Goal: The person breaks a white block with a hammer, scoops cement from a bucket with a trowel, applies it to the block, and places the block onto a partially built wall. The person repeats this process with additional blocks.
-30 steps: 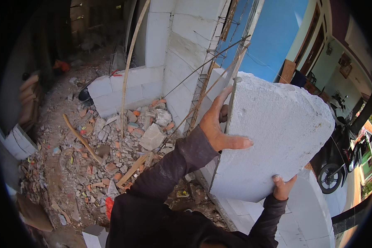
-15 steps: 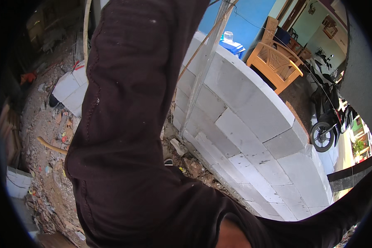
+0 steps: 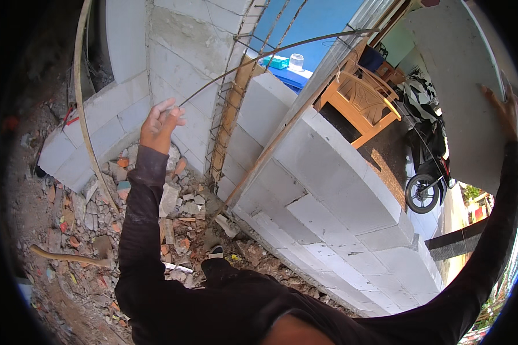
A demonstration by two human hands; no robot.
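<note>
My left hand (image 3: 161, 127) is raised in front of the pale block wall (image 3: 184, 43), fingers loosely bent and partly apart. The thin end of a long dark rod (image 3: 282, 48) comes close beside its fingertips; I cannot tell whether they touch. No object shows clearly in that hand. Far to the right, my right hand (image 3: 507, 115) grips the edge of a large grey panel (image 3: 452, 75), with a finger on its flat face and others around the edge.
A low block wall (image 3: 334, 167) runs diagonally, with a wooden pole (image 3: 276, 141) leaning on it. Rebar (image 3: 223, 112) stands in a wall gap. Rubble (image 3: 184, 213) and a curved stick (image 3: 69, 257) cover the ground. Beyond are a wooden chair (image 3: 360, 103) and a motorcycle (image 3: 425, 184).
My left arm has come down from across the view, bringing the hand into sight. The view has shifted, and my right hand now shows on the grey panel.
</note>
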